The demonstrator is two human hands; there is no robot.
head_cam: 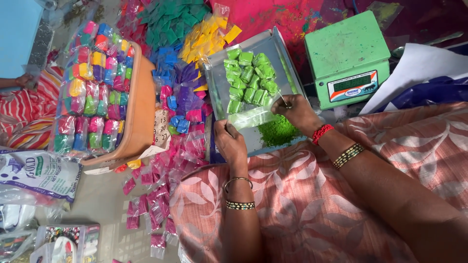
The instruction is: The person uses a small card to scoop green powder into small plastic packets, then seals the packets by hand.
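At far left a striped cloth (24, 117) is cut off by the frame edge, with another person's hand (22, 79) barely showing above it. Beside it an orange tub (139, 104) holds rows of bagged colour packets (92, 87), and pink packets (156, 204) lie scattered on the floor below. The left hand (230, 142) is closed in a pinch on the near end of a clear pouch (252, 117). The pouch lies nearly flat across the steel tray (214, 83), its long axis running left to right and tilted slightly up toward the right; whether its mouth faces the right hand is hard to make out through the glare. Above it sit folded green packets (249, 78), and below it a heap of green powder (278, 131), partly hidden by the right hand (297, 113). That hand is curled shut around a thin metal tool (283, 101), whose tip touches the pouch's far end; its shape is too small to tell. To the right stands a green scale (347, 56), with white and blue sheets (424, 78) cut off at the edge.
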